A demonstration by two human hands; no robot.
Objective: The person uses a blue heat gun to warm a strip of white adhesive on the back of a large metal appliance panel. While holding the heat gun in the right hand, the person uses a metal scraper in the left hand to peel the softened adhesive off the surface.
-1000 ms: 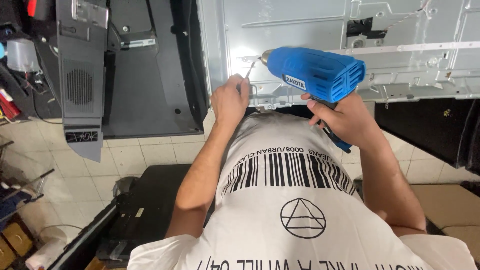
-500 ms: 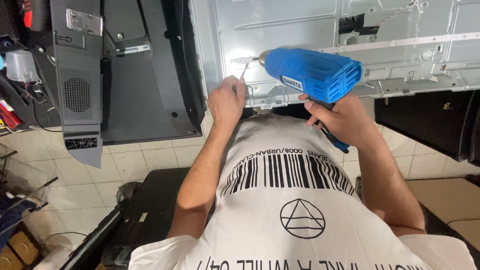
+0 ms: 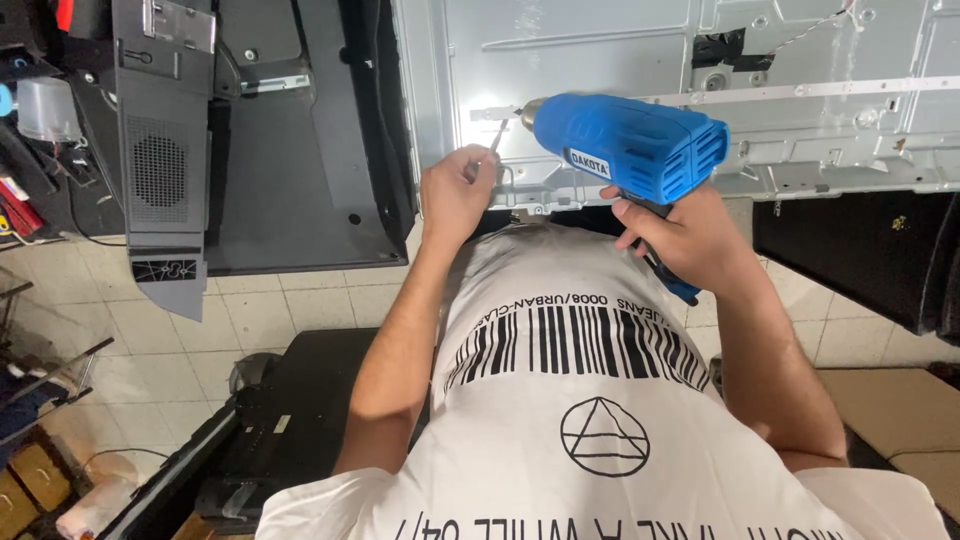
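My right hand (image 3: pixel 685 238) grips the handle of a blue heat gun (image 3: pixel 630 145), its metal nozzle aimed left at a pale metal chassis panel (image 3: pixel 560 60). My left hand (image 3: pixel 455 190) pinches a thin metal tool (image 3: pixel 496 135), tweezers or a pick, with its tip just below the nozzle at a small white strip on the panel. Both hands sit close together over the panel's lower edge, above my white printed shirt.
A black plastic back cover (image 3: pixel 290 150) lies left of the panel, with a grey vented piece (image 3: pixel 160 170) beside it. Another dark panel (image 3: pixel 860 250) sits at the right. Tiled floor (image 3: pixel 170 350), a black device (image 3: pixel 270 430) and cardboard (image 3: pixel 890 410) lie below.
The view has shifted slightly. My left hand with the thin tool stays at the nozzle tip, and the heat gun holds its aim at the same spot.
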